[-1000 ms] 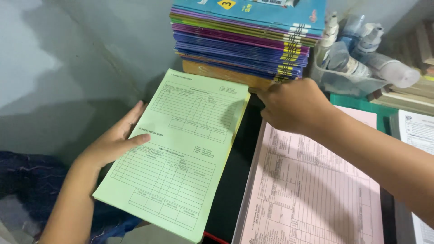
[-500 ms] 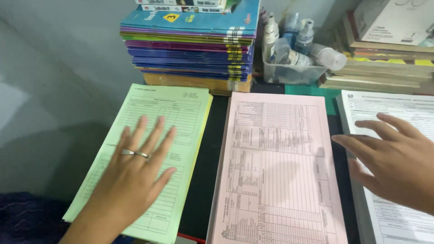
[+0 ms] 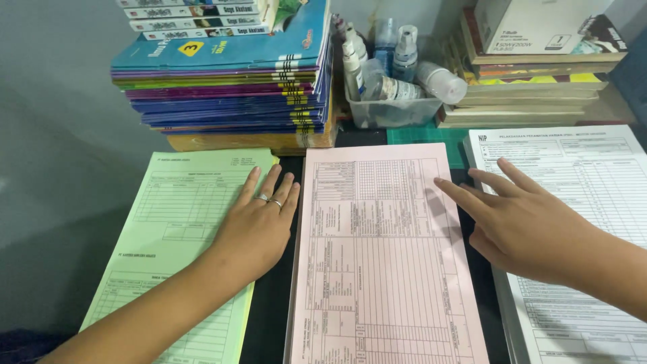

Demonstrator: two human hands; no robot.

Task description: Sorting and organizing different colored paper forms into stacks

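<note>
Light is soft and even, fairly dim, brightest on the pink forms and the white sheets to their right. Left of the pink forms the grey wall falls into murky shade, and both hands cast only faint, blurred shadows. Focus is sharp on the pink forms' print, with no glare; the stacks behind them lean outward slightly from wide-lens distortion.

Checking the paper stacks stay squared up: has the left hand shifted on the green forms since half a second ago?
Yes. The left hand slid from mid-sheet to the right edge of the green forms, its fingertips now near the pink forms.
</note>
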